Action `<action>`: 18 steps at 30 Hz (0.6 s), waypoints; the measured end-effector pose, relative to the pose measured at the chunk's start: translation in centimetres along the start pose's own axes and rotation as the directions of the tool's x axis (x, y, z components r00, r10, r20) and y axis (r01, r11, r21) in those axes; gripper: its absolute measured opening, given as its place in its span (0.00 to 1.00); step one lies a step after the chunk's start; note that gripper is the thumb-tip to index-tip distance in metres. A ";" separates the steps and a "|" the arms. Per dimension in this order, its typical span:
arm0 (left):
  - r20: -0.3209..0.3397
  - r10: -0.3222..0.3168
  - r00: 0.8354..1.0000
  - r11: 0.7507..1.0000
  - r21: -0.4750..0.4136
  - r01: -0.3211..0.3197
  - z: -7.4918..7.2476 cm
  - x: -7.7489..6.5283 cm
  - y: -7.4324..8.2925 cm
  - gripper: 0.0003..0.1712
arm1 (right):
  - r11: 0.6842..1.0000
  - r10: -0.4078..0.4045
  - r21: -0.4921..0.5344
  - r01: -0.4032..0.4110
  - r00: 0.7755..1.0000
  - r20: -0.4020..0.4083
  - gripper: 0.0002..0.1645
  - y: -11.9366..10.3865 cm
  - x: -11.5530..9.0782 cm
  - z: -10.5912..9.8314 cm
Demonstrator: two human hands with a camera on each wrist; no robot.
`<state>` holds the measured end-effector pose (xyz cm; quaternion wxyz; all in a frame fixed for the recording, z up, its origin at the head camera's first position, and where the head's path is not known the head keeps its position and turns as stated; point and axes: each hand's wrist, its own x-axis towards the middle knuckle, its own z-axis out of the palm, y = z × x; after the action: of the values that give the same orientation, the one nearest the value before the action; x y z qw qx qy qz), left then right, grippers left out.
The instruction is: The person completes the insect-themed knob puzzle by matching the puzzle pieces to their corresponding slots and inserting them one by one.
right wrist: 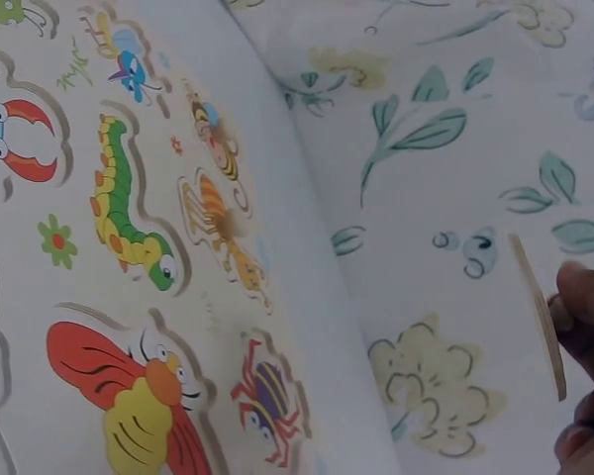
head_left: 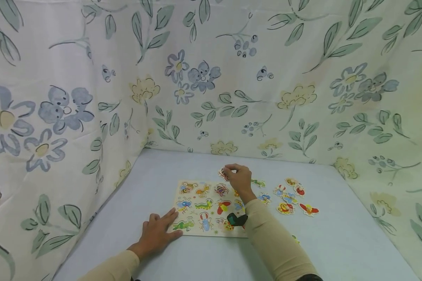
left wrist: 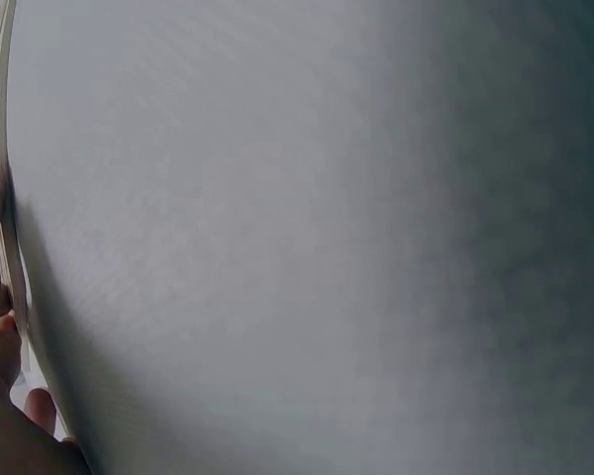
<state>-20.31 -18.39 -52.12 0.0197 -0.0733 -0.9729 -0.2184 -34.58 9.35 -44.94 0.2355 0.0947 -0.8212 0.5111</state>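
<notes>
My right hand (head_left: 240, 181) pinches a thin spider puzzle piece (head_left: 223, 174) between thumb and fingers, above the far edge of an insect puzzle board (head_left: 195, 230). In the right wrist view this piece (right wrist: 542, 317) appears edge-on, held off the board. The printed spider recess (head_left: 221, 190) lies nearer me than the piece. My left hand (head_left: 156, 232) rests at the board's near left corner, fingers on the left side and thumb by the front edge. The left wrist view catches only parts of those fingers (left wrist: 8, 346) along the board's edge. My right forearm covers the board's right end.
Right of the board lie several loose insect pieces, among them a red-winged one (head_left: 308, 209) and a blue fly (head_left: 264, 198). A green piece (head_left: 258, 182) is just beyond my right hand. Flowered cloth (head_left: 225, 128) walls in the white table (head_left: 161, 168).
</notes>
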 end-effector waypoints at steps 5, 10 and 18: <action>0.000 0.003 1.000 1.000 0.008 -0.003 0.1 0.1 -0.1 0.43 | 1.000 0.020 -0.007 -0.020 1.000 -0.008 0.07 0.9 -0.5 1.2; 0.001 -0.001 1.000 1.000 0.011 0.001 0.1 0.1 0.1 0.43 | 0.998 0.013 -0.061 -0.018 0.997 -0.073 0.09 8.0 0.6 4.2; -0.015 0.013 1.000 1.000 0.020 -0.013 0.4 0.2 -0.3 0.44 | 0.977 0.084 -0.189 -0.101 0.992 -0.095 0.07 9.6 -0.7 5.6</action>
<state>-20.51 -18.45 -52.64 0.0291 -0.0778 -0.9743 -0.2092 -39.42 8.73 -54.93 0.2548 0.0106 -0.8596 0.4428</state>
